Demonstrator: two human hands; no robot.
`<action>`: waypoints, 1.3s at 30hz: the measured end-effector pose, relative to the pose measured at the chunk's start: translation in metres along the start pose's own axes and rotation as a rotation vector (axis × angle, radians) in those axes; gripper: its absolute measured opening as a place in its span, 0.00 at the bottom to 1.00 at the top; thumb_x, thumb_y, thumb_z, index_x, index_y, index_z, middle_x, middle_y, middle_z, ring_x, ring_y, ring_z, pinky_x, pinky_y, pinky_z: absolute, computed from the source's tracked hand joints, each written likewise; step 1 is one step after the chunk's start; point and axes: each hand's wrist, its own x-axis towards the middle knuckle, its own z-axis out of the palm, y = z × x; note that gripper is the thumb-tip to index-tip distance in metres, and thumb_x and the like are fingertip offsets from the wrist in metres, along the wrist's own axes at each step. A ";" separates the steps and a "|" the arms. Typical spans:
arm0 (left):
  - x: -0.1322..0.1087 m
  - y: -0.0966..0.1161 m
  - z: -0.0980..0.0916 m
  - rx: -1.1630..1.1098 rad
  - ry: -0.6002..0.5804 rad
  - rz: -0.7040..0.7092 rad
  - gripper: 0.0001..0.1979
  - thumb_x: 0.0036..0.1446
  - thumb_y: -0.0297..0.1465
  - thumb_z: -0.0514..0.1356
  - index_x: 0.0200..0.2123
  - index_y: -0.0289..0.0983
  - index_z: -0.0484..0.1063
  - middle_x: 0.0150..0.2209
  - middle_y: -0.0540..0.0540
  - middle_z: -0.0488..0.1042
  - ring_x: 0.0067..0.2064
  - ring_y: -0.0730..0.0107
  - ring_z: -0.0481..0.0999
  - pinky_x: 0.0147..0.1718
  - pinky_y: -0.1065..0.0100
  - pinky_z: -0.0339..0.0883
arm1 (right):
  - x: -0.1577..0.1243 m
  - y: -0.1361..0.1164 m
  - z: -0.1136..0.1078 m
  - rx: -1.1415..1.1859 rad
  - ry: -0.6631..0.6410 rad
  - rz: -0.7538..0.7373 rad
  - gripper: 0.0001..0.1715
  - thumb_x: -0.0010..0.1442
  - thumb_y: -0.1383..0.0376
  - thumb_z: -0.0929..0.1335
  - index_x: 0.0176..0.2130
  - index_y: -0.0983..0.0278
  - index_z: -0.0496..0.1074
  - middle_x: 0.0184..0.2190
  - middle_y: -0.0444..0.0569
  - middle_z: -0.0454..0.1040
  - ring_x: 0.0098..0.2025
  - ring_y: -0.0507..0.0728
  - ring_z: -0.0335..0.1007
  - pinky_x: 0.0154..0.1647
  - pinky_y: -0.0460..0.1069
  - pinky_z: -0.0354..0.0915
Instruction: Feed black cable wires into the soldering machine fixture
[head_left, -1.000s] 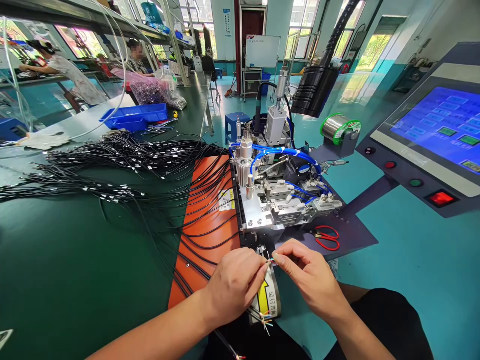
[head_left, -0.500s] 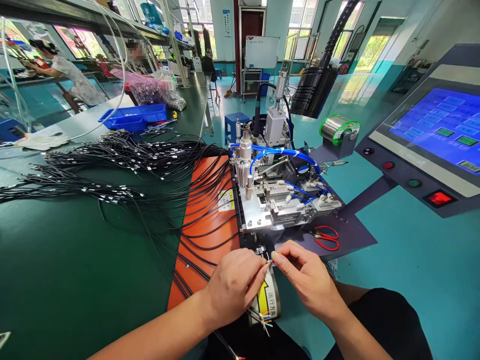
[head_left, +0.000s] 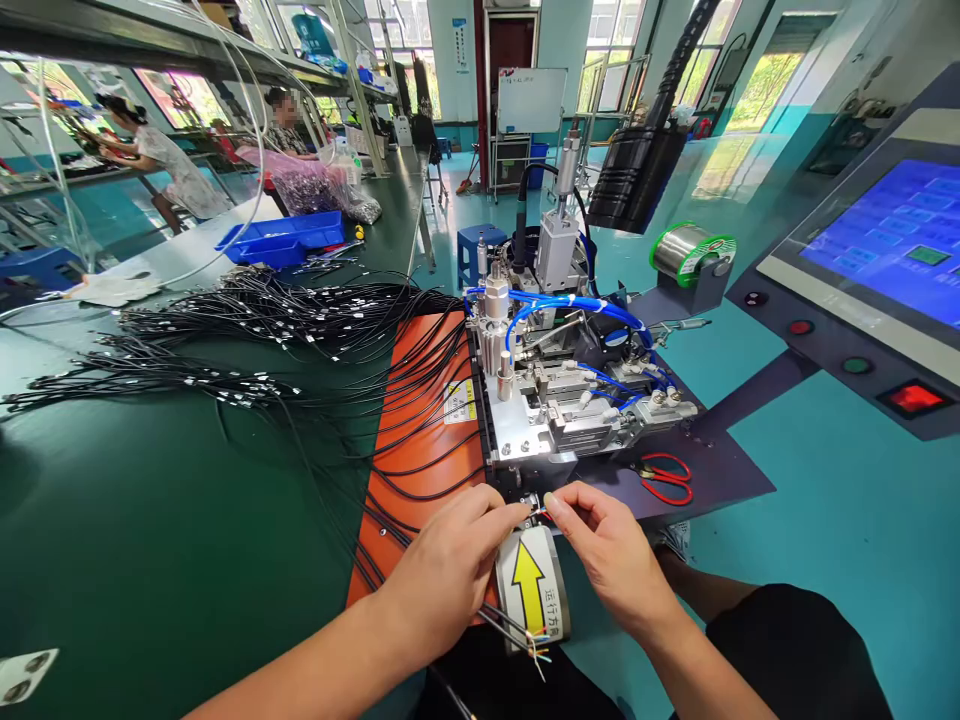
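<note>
Left hand [head_left: 450,570], right hand [head_left: 611,555] nearer machine [head_left: 559,420] (pinching wires [head_left: 538,513]).

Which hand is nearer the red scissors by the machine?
Right. The right hand lies just left of and below the red scissors; the left hand is farther left.

The green bench [head_left: 150,540] bears black cables [head_left: 247,320], an orange mat [head_left: 427,440] and a blue tray [head_left: 281,238].

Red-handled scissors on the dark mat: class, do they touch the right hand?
Apart. Head view: bare dark mat shows between the red-handled scissors and the right hand.
</note>
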 end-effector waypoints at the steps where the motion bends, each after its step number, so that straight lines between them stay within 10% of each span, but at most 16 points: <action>1: -0.001 -0.003 0.003 -0.010 0.045 0.007 0.18 0.62 0.19 0.53 0.51 0.38 0.73 0.37 0.44 0.70 0.37 0.67 0.71 0.34 0.69 0.70 | 0.001 0.002 0.001 -0.001 0.010 0.004 0.21 0.66 0.51 0.66 0.33 0.65 0.73 0.28 0.44 0.70 0.32 0.53 0.62 0.34 0.47 0.61; 10: 0.000 -0.016 0.020 0.027 0.230 0.105 0.17 0.65 0.20 0.50 0.50 0.34 0.74 0.39 0.40 0.73 0.40 0.64 0.72 0.37 0.64 0.73 | 0.010 0.007 0.007 -0.023 0.090 0.015 0.22 0.65 0.48 0.67 0.34 0.65 0.75 0.29 0.45 0.73 0.31 0.55 0.66 0.33 0.47 0.63; 39: -0.001 -0.018 0.024 0.090 0.233 0.025 0.15 0.66 0.21 0.51 0.49 0.34 0.74 0.42 0.40 0.72 0.42 0.61 0.71 0.40 0.61 0.72 | 0.012 0.009 0.010 -0.018 0.083 0.072 0.21 0.65 0.49 0.66 0.34 0.64 0.74 0.29 0.44 0.71 0.31 0.53 0.63 0.32 0.47 0.60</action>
